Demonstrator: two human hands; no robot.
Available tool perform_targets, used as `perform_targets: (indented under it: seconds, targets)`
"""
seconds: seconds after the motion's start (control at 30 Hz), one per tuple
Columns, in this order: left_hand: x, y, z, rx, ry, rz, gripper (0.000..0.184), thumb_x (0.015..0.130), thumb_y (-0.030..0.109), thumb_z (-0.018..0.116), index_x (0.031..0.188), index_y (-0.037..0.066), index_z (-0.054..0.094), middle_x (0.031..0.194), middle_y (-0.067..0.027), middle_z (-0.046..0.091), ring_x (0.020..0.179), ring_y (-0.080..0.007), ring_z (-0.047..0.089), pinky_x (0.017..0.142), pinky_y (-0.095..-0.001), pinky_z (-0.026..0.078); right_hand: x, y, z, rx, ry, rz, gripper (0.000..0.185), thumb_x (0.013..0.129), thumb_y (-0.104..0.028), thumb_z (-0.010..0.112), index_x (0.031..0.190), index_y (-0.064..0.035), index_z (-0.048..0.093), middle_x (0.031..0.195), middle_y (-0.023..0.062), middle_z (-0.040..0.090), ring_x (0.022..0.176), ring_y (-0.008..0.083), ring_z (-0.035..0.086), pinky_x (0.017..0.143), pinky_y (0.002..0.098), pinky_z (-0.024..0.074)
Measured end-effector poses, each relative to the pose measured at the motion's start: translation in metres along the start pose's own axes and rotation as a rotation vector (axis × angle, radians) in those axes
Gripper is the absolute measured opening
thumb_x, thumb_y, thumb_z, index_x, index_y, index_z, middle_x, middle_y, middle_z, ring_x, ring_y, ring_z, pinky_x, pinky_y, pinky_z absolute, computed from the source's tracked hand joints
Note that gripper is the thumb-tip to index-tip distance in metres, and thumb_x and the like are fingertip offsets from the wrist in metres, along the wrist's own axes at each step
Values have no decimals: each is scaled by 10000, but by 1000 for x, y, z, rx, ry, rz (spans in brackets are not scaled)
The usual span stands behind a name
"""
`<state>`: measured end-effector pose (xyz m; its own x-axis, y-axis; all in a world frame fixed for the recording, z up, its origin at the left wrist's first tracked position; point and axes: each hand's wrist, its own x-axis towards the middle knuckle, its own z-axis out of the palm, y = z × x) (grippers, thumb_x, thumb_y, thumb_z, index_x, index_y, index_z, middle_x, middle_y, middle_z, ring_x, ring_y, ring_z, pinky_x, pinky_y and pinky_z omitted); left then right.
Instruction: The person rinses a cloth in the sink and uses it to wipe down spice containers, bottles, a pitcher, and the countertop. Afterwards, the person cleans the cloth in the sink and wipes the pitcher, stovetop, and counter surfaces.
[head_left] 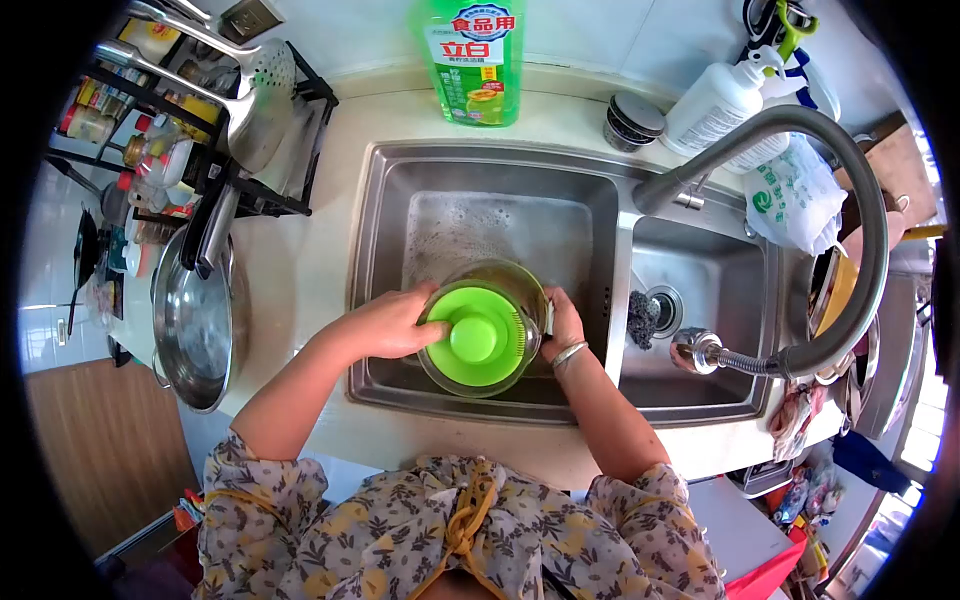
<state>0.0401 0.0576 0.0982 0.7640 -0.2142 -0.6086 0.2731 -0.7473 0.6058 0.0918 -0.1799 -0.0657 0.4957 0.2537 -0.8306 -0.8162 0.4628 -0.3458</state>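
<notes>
Your floral-print top [420, 530] fills the foreground at 6 o'clock, and just beyond it you hold a clear jug [503, 271] with a lime-green lid [475, 372] over the larger sink basin [385, 215]. Your left hand [395, 318] is at the jug's 9 o'clock, clamped on the lidded rim with the thumb over the edge; your right hand [562, 318] is at 3 o'clock, closed about what looks like the handle, though you can't see where its fingertips end. Gripping opposite sides probably keeps the jug steady, and working over the basin lets drips fall inside. The jug is tipped so its lid faces you; its see-through wall looks brownish against the steel, while the lid is bright and smooth, with a round central knob [473, 340] and a comb of slots at 3 o'clock. Soap suds [450, 235] cling to the basin floor at 12 o'clock. Farther out, the green dish-soap bottle [470, 75] stands at 12 o'clock behind the sink, presumably for easy reach. At 3 o'clock, the dark scouring pad [642, 320] lies beside the drain, near the hose faucet's spray head [693, 352]; at 9 o'clock sits a steel pot [195, 325].
</notes>
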Motion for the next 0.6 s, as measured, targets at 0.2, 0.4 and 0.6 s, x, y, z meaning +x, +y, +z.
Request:
perform_targets:
  seconds: [0.2,0.4,0.6]
  targets:
    - [5,-4,1,18,17,3,595,823,257,608,1322,10,401,1101,-256,610,1034,-400,588,887,-432,467,27,8,-17,-77,-65,163,202,818,-237,544,822,-55,630,777,80,649,700,243,620,674,373,512]
    - [-7,13,3,134,32,30,604,809,281,636,1292,2,404,974,-258,629,921,-428,602,811,-475,469,94,28,-70,-1427,306,-624,332,788,-236,577,1057,-48,631,1001,145,649,898,277,618,809,389,488]
    - [-12,4,2,192,31,-13,523,793,295,671,1167,23,428,935,-223,623,878,-419,600,765,-480,462,72,17,-32,-1539,233,-452,246,880,-145,548,1104,-55,596,1081,129,618,1001,257,591,917,361,433]
